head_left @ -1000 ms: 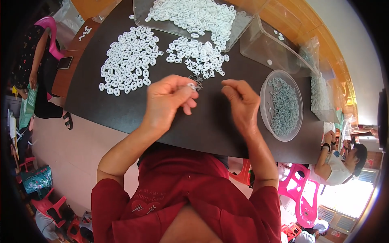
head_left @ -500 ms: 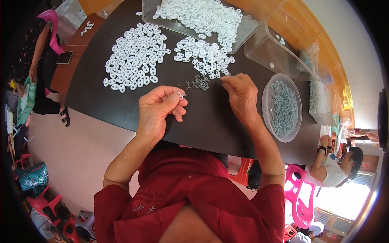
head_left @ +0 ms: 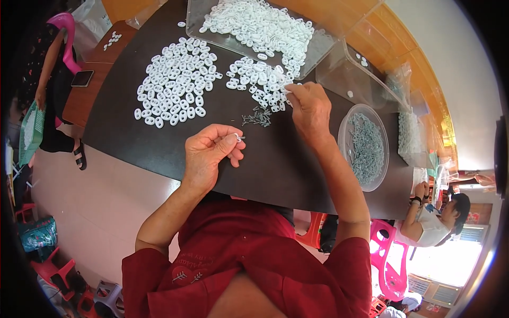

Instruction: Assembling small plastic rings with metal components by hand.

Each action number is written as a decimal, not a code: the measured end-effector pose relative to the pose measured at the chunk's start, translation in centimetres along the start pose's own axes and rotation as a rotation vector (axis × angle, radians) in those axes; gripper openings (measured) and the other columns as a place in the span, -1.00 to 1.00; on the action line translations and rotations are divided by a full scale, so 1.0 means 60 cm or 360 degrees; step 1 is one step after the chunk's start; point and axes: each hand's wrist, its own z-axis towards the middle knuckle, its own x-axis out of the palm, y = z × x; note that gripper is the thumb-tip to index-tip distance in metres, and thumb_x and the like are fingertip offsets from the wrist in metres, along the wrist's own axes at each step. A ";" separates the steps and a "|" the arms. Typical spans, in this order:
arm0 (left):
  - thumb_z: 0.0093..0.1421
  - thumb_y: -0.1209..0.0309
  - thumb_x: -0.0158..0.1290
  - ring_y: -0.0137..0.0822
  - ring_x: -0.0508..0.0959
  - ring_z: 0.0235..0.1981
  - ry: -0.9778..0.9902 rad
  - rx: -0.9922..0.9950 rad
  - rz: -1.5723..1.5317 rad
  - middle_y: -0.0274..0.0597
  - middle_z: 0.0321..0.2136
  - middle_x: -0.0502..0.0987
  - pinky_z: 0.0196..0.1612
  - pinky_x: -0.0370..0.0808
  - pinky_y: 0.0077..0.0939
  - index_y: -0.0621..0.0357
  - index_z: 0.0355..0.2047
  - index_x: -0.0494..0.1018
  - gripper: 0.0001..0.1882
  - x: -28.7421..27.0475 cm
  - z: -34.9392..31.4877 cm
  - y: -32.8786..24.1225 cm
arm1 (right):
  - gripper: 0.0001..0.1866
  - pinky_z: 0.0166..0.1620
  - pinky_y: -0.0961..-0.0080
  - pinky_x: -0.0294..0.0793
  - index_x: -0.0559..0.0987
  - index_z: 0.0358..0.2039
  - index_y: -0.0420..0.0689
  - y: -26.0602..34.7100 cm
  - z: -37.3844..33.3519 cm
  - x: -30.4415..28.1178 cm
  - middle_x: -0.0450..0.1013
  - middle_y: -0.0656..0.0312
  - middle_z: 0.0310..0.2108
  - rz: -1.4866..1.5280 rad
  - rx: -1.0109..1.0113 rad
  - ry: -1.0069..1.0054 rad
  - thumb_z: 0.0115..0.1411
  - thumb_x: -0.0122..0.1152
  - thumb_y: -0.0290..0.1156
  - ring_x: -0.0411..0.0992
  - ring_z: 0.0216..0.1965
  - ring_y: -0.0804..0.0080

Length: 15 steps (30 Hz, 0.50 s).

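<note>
left hand (head_left: 204, 159) pinched a white piece (head_left: 238, 137); right hand (head_left: 312, 111) was at the white pile (head_left: 270, 85).
a steady pinch suited so small a part. the near edge of the table (head_left: 286, 175) ran below the left wrist, with moving room between the hands; beyond the screws (head_left: 256, 117), the right fingers nearly met, their hold unclear, near the tray (head_left: 319, 49).

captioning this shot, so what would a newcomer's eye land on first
Probably the white two-holed pieces: a broad spread on the dark table left of centre, and many more heaped in the clear tray at the top. Next comes the round tub of grey metal parts at right. Near the middle, the left hand pinches a small white piece.
</note>
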 end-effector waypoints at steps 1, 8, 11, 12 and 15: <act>0.21 0.49 0.03 -0.40 0.52 -0.56 0.0005 -0.0007 -0.0003 -0.08 -0.48 0.54 -0.54 0.46 -0.60 0.39 -0.27 0.47 -0.83 0.000 0.001 0.000 | -0.83 -0.36 0.35 0.37 0.61 -0.41 -0.09 -0.003 0.006 0.008 0.41 0.19 -0.53 -0.0039 -0.0040 0.0026 -0.09 0.30 -0.55 0.39 -0.42 0.22; 0.22 0.50 0.02 -0.38 0.53 -0.56 0.0004 -0.0022 -0.0010 -0.04 -0.47 0.55 -0.53 0.49 -0.56 0.40 -0.28 0.46 -0.84 -0.003 -0.002 0.001 | -0.87 -0.34 0.31 0.36 0.57 -0.47 -0.09 -0.010 0.027 0.042 0.39 0.18 -0.50 -0.0184 -0.0120 0.0264 -0.12 0.28 -0.52 0.37 -0.36 0.21; 0.22 0.50 0.02 -0.38 0.53 -0.56 0.0008 -0.0011 -0.0001 -0.05 -0.46 0.55 -0.53 0.49 -0.56 0.40 -0.27 0.46 -0.84 -0.004 -0.004 0.001 | -0.89 -0.34 0.30 0.35 0.52 -0.51 -0.12 -0.010 0.028 0.045 0.39 0.16 -0.51 -0.0159 -0.0080 0.0280 -0.10 0.27 -0.52 0.37 -0.37 0.18; 0.22 0.50 0.02 -0.38 0.53 -0.56 0.0006 -0.0009 -0.0004 -0.05 -0.46 0.55 -0.53 0.49 -0.56 0.40 -0.27 0.46 -0.84 -0.003 -0.004 0.001 | -0.89 -0.34 0.30 0.35 0.52 -0.51 -0.12 -0.011 0.029 0.045 0.39 0.16 -0.51 -0.0159 -0.0083 0.0282 -0.10 0.27 -0.52 0.37 -0.37 0.18; 0.22 0.50 0.02 -0.38 0.53 -0.55 0.0021 0.0005 -0.0020 -0.05 -0.46 0.55 -0.52 0.49 -0.56 0.40 -0.27 0.46 -0.84 -0.005 -0.006 0.002 | -0.90 -0.33 0.29 0.35 0.48 -0.53 -0.14 -0.012 0.028 0.043 0.39 0.15 -0.51 -0.0112 -0.0117 0.0271 -0.08 0.24 -0.51 0.37 -0.37 0.17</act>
